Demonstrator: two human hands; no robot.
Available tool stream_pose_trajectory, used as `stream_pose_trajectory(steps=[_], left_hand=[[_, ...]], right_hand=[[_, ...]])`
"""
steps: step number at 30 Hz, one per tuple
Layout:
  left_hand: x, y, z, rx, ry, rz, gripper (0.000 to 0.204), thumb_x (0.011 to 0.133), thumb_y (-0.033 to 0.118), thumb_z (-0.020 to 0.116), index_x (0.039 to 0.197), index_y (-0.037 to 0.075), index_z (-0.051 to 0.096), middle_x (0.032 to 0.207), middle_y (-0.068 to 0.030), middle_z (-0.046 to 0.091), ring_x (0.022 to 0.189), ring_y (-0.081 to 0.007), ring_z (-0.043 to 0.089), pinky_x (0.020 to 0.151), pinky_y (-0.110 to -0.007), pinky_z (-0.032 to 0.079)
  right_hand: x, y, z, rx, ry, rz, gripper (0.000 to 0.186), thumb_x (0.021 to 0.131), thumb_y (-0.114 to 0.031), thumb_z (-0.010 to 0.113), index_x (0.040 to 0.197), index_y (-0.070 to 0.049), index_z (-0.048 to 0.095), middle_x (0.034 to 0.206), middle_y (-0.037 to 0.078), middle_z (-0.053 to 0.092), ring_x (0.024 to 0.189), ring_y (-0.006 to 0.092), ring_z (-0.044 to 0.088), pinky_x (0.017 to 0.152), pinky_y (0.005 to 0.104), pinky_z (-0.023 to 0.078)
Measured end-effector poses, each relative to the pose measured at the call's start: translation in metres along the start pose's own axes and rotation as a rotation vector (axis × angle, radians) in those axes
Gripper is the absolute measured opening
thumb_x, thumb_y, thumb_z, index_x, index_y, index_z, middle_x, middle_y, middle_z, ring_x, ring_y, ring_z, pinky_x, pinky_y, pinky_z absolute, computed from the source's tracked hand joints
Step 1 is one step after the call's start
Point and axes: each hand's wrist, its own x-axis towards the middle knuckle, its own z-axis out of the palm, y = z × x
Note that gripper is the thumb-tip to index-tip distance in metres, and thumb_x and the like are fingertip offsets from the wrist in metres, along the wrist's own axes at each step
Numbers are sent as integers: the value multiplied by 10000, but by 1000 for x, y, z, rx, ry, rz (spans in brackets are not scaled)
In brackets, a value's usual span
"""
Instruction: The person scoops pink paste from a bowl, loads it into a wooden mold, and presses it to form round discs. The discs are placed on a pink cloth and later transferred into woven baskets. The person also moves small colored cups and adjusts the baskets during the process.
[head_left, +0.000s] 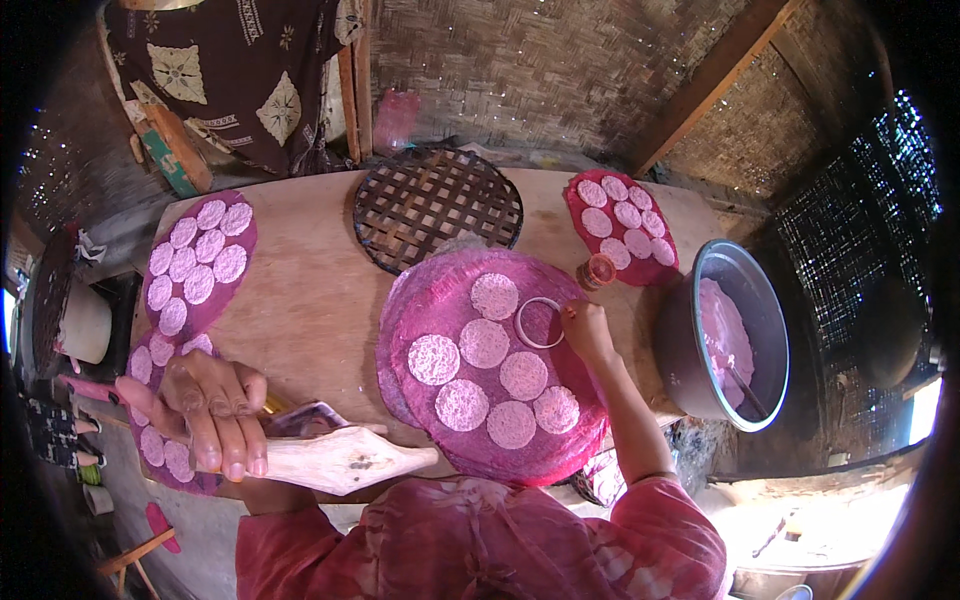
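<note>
At a plywood table (300, 290), the left hand (216, 410) grips a paddle (345, 461), the right hand (584, 328) a ring (519, 325).

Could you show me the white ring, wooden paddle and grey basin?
White ring (518, 322), head view: left side of its rim.
Wooden paddle (345, 461), head view: middle of its blade.
Grey basin (682, 350), head view: outer left wall.

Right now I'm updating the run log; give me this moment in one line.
Left hand: holding wooden paddle; right hand: gripping white ring; round pink sheet: bears seven pink discs; grey basin: at right
</note>
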Motion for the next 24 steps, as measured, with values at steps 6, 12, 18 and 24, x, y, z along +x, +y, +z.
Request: stream_pose_trajectory(steps=[6,12,18,24], left_hand=[[47,-38,-15,-155,-180,10,934,976,679,88,825,6,718,707,-173,710,631,-309,714,636,-324,349],[84,-99,-20,-432,157,29,907,975,678,115,825,0,700,693,-164,680,553,-298,643,669,-366,405],[154,-201,-42,-650,575,-270,822,872,796,356,930,12,597,829,-96,603,817,-242,566,846,-371,454],[211,-277,-70,-827,413,-177,621,945,598,492,1102,6,595,993,-116,614,1026,-302,560,988,-415,418]], right_hand=[[-4,-12,5,56,8,-26,111,823,-85,640,789,15,675,758,244,654,726,399,675,648,459,545],[-33,-69,-67,501,-475,33,551,911,-504,570,1181,-24,601,1156,259,610,1078,364,618,857,485,515],[-82,-97,-87,1411,-1291,92,1099,834,-798,428,1527,14,166,1531,222,292,1415,342,297,1164,480,250],[-36,-34,-146,1454,-915,420,1069,813,-719,571,1434,114,317,1280,257,542,1165,332,567,1026,491,420]])
